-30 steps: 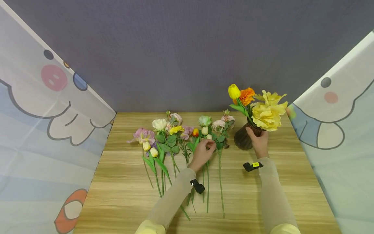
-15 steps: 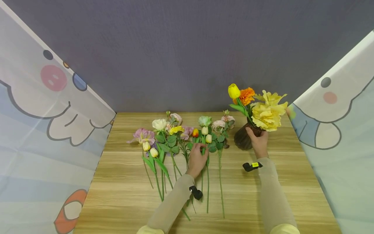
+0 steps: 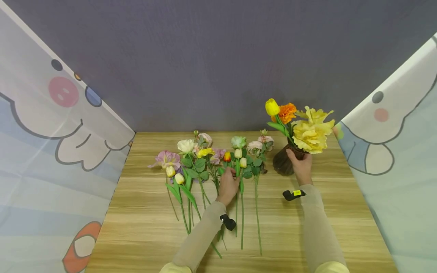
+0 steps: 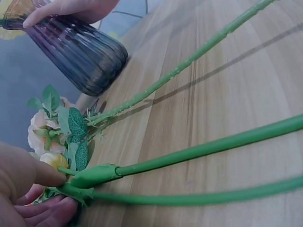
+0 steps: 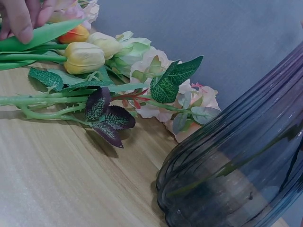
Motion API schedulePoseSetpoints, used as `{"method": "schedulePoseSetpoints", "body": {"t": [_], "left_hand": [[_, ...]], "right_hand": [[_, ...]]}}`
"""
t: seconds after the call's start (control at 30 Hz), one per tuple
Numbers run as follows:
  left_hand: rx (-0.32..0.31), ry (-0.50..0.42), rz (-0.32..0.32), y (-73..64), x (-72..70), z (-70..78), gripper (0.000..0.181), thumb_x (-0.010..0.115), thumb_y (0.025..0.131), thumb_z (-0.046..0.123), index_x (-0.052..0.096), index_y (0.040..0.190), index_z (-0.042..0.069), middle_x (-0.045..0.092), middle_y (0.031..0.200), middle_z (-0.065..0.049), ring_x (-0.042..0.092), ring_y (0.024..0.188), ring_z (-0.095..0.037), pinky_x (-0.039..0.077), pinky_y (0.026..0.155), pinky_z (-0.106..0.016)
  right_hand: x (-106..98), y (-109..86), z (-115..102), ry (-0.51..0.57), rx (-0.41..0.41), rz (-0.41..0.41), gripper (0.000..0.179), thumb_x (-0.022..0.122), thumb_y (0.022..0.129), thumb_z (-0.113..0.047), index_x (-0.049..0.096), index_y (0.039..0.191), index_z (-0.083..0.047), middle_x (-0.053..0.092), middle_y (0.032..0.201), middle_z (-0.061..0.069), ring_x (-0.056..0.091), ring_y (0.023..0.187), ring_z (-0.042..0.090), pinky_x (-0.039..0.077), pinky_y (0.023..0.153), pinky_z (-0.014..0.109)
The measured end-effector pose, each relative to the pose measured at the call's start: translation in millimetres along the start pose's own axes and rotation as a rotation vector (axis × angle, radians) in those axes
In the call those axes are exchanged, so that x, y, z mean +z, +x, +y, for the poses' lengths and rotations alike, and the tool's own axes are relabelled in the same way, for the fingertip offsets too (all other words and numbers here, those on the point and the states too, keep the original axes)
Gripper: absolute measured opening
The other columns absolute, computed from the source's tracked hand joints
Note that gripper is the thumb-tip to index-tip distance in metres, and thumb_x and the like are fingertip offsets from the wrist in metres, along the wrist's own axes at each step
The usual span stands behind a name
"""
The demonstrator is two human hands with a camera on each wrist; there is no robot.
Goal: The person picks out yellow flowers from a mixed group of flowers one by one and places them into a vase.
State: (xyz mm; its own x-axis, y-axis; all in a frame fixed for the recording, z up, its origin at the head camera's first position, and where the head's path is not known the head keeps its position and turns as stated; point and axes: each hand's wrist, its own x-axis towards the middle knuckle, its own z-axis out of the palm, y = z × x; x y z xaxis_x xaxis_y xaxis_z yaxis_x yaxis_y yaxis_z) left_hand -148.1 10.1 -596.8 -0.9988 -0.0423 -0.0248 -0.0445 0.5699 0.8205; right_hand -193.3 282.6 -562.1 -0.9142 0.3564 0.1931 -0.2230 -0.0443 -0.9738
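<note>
Head view, table (image 3: 280, 227): wood-grained, spread beneath both arms.
Loose flowers (image 3: 217, 155): laid across left and middle, blooms far, stems pointing near.
Vase (image 3: 283, 163): dark, ribbed, at far right, bearing yellow and orange blooms (image 3: 311, 133).
Right hand (image 3: 302, 167): curled round the vase's neck, thumb at left, other fingers partly hidden.
Left hand (image 3: 228, 185): over the middle stems, fingers bent, almost meeting thumb, pinching tulip leaves (image 4: 94, 177).
White tulips (image 3: 242, 162): just beyond those fingers, left of the vase.
</note>
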Motion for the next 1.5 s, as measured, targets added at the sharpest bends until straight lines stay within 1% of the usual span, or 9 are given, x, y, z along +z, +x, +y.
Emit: {"method": "schedulePoseSetpoints", "body": {"t": [0.17, 0.43, 0.6, 0.87, 1.0, 1.13, 1.23, 1.37, 1.5], "left_hand": [[-0.008, 0.004, -0.008, 2.4, -2.0, -1.2, 0.016, 0.074, 0.094, 0.002, 0.061, 0.104, 0.003, 0.068, 0.091, -0.01, 0.068, 0.08, -0.021, 0.056, 0.063, -0.03], [-0.03, -0.017, -0.012, 3.2, -3.4, -2.3, 0.02, 0.074, 0.093, 0.0, 0.063, 0.11, 0.002, 0.071, 0.095, -0.011, 0.07, 0.087, -0.024, 0.059, 0.068, -0.031], [-0.063, -0.052, -0.056, 5.5, -6.2, -2.7, 0.027, 0.07, 0.095, -0.001, 0.06, 0.12, 0.001, 0.07, 0.096, -0.011, 0.068, 0.083, -0.022, 0.057, 0.067, -0.032], [-0.161, -0.163, -0.106, 13.9, -14.4, 5.8, 0.053, 0.07, 0.095, 0.002, 0.049, 0.143, -0.004, 0.07, 0.1, -0.011, 0.067, 0.083, -0.019, 0.058, 0.073, -0.034], [-0.155, -0.252, -0.134, 17.5, -19.7, 10.8, 0.031, 0.067, 0.096, 0.002, 0.062, 0.124, -0.008, 0.064, 0.094, -0.01, 0.064, 0.076, -0.016, 0.055, 0.067, -0.027], [-0.13, -0.366, -0.146, 21.4, -26.8, 17.5, 0.011, 0.065, 0.095, 0.001, 0.065, 0.103, -0.006, 0.059, 0.089, -0.008, 0.069, 0.075, -0.032, 0.051, 0.061, -0.025], [-0.121, -0.428, -0.137, 24.3, -34.6, 26.5, 0.015, 0.064, 0.094, 0.002, 0.067, 0.107, -0.005, 0.065, 0.092, -0.01, 0.072, 0.084, -0.042, 0.059, 0.067, -0.038], [-0.108, -0.505, -0.105, 27.8, -48.2, 40.1, 0.022, 0.063, 0.094, 0.001, 0.067, 0.114, -0.007, 0.07, 0.097, -0.02, 0.073, 0.09, -0.042, 0.06, 0.086, -0.056], [-0.061, -0.553, -0.057, 32.5, -60.9, 51.0, 0.019, 0.064, 0.095, -0.001, 0.066, 0.113, -0.007, 0.071, 0.103, -0.026, 0.073, 0.092, -0.041, 0.062, 0.084, -0.048]], "right_hand": [[1.4, 0.6, 0.9, 0.029, -0.004, -0.007, 0.035, 0.074, 0.094, -0.004, 0.061, 0.124, -0.016, 0.063, 0.107, -0.002, 0.06, 0.093, 0.011, 0.051, 0.078, 0.02], [2.5, 0.3, 0.7, 0.015, 0.0, -0.001, 0.034, 0.074, 0.094, -0.005, 0.061, 0.124, -0.016, 0.063, 0.107, -0.003, 0.06, 0.093, 0.01, 0.051, 0.079, 0.019], [2.6, 0.1, 0.8, 0.019, -0.001, -0.006, 0.032, 0.074, 0.095, -0.006, 0.061, 0.122, -0.017, 0.063, 0.106, -0.002, 0.06, 0.092, 0.011, 0.051, 0.078, 0.019], [1.8, 1.9, 2.4, 0.042, -0.02, 0.002, 0.031, 0.075, 0.093, -0.004, 0.062, 0.12, -0.016, 0.063, 0.103, -0.002, 0.059, 0.089, 0.011, 0.051, 0.075, 0.02], [2.8, 1.9, 2.4, 0.031, -0.018, 0.005, 0.035, 0.075, 0.093, -0.006, 0.061, 0.124, -0.016, 0.063, 0.107, -0.003, 0.06, 0.093, 0.01, 0.051, 0.079, 0.019], [2.4, 1.8, 3.0, 0.03, -0.009, 0.006, 0.036, 0.076, 0.093, -0.007, 0.061, 0.124, -0.015, 0.063, 0.107, -0.002, 0.06, 0.094, 0.011, 0.051, 0.079, 0.019], [1.4, 2.2, 3.5, 0.03, -0.006, 0.006, 0.036, 0.076, 0.093, -0.008, 0.061, 0.124, -0.016, 0.063, 0.108, -0.002, 0.06, 0.094, 0.011, 0.05, 0.079, 0.02], [0.2, 2.4, 4.3, 0.019, -0.008, 0.011, 0.037, 0.076, 0.093, -0.008, 0.061, 0.126, -0.016, 0.063, 0.109, -0.003, 0.06, 0.095, 0.011, 0.05, 0.081, 0.02], [-0.5, 2.3, 5.4, 0.022, -0.009, 0.016, 0.037, 0.076, 0.093, -0.008, 0.061, 0.125, -0.015, 0.063, 0.108, -0.002, 0.059, 0.094, 0.01, 0.05, 0.08, 0.019]]}}
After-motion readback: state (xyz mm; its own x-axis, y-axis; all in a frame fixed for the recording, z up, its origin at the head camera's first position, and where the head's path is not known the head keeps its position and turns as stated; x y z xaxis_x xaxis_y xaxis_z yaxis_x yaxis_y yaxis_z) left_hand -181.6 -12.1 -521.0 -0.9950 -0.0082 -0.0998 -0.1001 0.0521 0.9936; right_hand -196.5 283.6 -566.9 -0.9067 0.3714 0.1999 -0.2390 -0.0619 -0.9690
